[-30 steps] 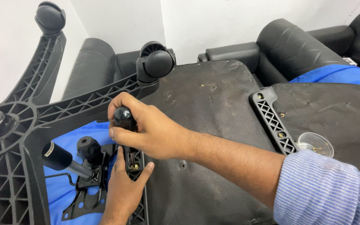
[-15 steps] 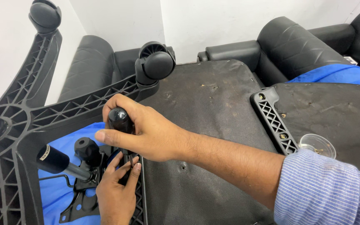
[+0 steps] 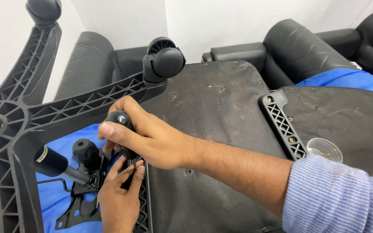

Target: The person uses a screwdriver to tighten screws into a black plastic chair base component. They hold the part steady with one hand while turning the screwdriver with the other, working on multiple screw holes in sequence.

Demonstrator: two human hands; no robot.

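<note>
The biggest thing in view is the black plastic chair base (image 3: 26,116), a ribbed star of moulded spokes tipped with smooth rounded casters (image 3: 165,60); it rears up at the left, and I judge that a bump from the forearm could swing a spoke onto the hands working under it. Next is the upturned seat underside (image 3: 212,108), covered in dusty, speckled black fabric that looks coarse and grippy, with a lattice-patterned black plastic armrest bracket (image 3: 281,125) lying flat on a second panel at the right. A blue cloth (image 3: 57,194) lies beneath the metal seat mechanism (image 3: 80,198), whose steel rod ends in a glossy cylindrical handle (image 3: 50,162) beside a matte round knob (image 3: 85,149). The right hand (image 3: 152,138) is clenched around a small smooth black knob-topped tool (image 3: 118,118) held upright over the near bracket (image 3: 141,207) at the seat's left edge; the left hand (image 3: 119,198) pinches its lower shaft with thumb and fingertips, steadying it. The tip is hidden by the fingers, so I cannot tell whether it sits in a screw head. If it is poorly seated, the slick knob could slip and the shaft jab the left fingers. 1 clear plastic cup (image 3: 324,149) holding small fasteners sits near the right sleeve (image 3: 337,194) and could be knocked over.
</note>
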